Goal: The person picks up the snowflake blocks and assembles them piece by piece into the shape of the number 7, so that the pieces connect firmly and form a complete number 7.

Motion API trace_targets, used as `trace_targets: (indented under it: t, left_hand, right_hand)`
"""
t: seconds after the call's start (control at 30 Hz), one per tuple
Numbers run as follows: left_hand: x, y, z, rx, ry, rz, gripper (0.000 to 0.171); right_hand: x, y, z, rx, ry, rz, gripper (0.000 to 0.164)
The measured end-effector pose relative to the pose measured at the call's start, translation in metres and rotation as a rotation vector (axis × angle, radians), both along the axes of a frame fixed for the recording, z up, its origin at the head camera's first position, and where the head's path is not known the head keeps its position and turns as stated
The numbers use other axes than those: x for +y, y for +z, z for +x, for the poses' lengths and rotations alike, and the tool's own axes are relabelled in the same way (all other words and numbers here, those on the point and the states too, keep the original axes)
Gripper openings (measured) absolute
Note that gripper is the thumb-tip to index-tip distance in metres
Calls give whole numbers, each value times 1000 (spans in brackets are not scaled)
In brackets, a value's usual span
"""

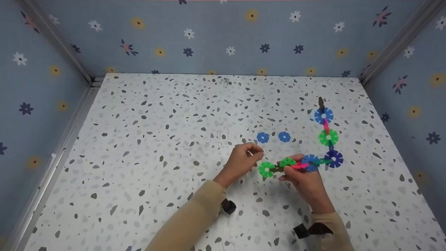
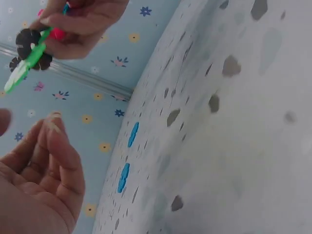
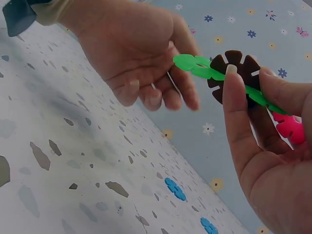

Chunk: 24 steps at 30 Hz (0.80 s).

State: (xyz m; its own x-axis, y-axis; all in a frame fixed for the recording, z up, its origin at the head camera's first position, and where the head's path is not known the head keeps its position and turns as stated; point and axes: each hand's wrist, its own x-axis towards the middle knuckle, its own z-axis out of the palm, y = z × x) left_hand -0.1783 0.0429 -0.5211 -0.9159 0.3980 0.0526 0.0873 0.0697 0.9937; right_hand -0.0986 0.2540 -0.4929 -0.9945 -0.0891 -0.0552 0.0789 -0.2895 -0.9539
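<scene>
My right hand point(image 1: 306, 181) pinches a chain of interlocking notched plastic discs near its left end. A green disc point(image 1: 267, 169) forms that end, joined to a brown disc point(image 3: 235, 73) by its slots. From the grip the chain runs right through pink, blue and teal pieces to a dark blue disc point(image 1: 333, 159), then bends away toward the back. A brown disc point(image 1: 321, 102) ends the far side. Just left of the green end disc hovers my left hand point(image 1: 242, 161), its fingers loosely bent and holding nothing. In the right wrist view the left hand's fingertips hang down, apart from the chain.
Two loose blue discs, the left disc point(image 1: 262, 137) and the right disc point(image 1: 284, 136), lie on the speckled white table point(image 1: 156, 132) beyond the hands. Flower-patterned blue panels point(image 1: 216, 31) stand behind the table and along both sides.
</scene>
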Motion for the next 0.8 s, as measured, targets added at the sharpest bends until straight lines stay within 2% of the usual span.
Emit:
trace_targets:
  t: [0.07,0.13,0.23,0.4,0.53,0.67,0.73,0.8]
  left_hand:
    - [5,-5,-13,26,24,-125,16]
    - [10,-10,-26,40,38,-235,21]
    - [17,-16,-42,49,38,-357,27]
    - [28,-18,-62,83,64,-491,30]
    - [38,-19,-70,125,91,-607,34]
    - [49,-21,-72,192,94,-749,41]
    - [52,-21,-72,212,93,-792,44]
    - [52,-21,-71,202,95,-796,45]
  right_hand:
    - [-4,-2,1,-16,-54,1,15]
    - [-7,-4,2,-32,-92,-11,16]
    - [-9,-7,4,-39,-95,-31,17]
    - [-10,-10,7,-28,-66,-46,18]
    - [-9,-11,11,-35,-73,-28,19]
    - [-9,-11,12,-55,-91,-26,18]
    - [-9,-10,12,-57,-94,-37,18]
    - [-9,-9,11,-57,-96,-49,18]
